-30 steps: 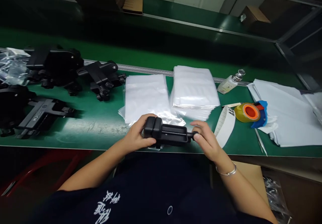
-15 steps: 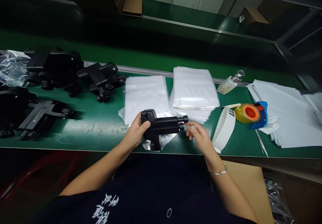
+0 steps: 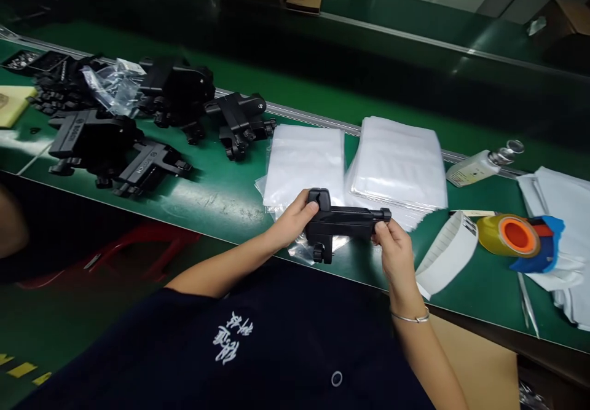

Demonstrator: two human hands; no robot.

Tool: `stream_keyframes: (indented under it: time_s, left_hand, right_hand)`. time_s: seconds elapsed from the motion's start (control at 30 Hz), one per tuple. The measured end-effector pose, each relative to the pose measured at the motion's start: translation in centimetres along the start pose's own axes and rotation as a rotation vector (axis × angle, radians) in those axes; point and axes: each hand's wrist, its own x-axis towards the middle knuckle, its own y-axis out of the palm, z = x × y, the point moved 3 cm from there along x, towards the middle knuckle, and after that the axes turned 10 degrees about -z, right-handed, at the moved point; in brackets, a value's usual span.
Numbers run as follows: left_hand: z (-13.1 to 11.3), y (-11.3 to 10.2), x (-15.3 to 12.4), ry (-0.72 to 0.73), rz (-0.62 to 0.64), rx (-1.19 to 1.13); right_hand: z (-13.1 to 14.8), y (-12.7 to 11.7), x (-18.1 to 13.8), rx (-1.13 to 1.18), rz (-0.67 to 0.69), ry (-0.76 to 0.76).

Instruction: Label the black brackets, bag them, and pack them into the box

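A long black plastic part (image 3: 343, 222) hangs level over the near edge of the green table (image 3: 221, 195). My left hand (image 3: 295, 219) is wrapped round its thick left end. My right hand (image 3: 391, 247) pinches its narrow right end between thumb and fingers. A small knob sticks down from the part's underside. Under it lies a clear plastic bag (image 3: 299, 250), partly hidden by the part.
Two stacks of clear bags (image 3: 396, 164) lie just beyond my hands. Several black parts (image 3: 138, 127) are heaped at the left. At the right are a label roll (image 3: 449, 253), yellow tape (image 3: 504, 235), a small bottle (image 3: 479, 164) and white sheets (image 3: 560, 207). Another person's arm (image 3: 11, 225) shows at far left.
My view has swung to the left, so the heap of black parts shows more. My right hand has closed on the part's right end, which it was only near half a second ago.
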Motion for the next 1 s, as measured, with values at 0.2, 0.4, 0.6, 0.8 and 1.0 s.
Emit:
stream_keyframes:
  time_s: [0.2,0.4,0.6,0.8,1.0]
  left_hand:
    - [-0.5,-0.1,0.3,0.022,0.013,0.015]
    - [-0.9,0.4,0.4,0.11,0.084,0.028]
    - [-0.9,0.0,0.7,0.058,0.021,0.001]
    - [-0.3,-0.3,1.1,-0.024,-0.077,-0.141]
    - [0.3,-0.1,2.9,-0.544,-0.379,-0.605]
  right_hand:
    - [0.1,-0.1,0.1,-0.178,0.027,-0.112]
    - [-0.8,-0.1,0.3,-0.092,-0.079,-0.013]
    - [-1.0,0.2,0.5,0.023,-0.032,-0.066]
    - [0.1,0.7,0.4,-0.063,0.015,-0.123]
    - [3.2,3.1,-3.2,-0.278,0.206,-0.657]
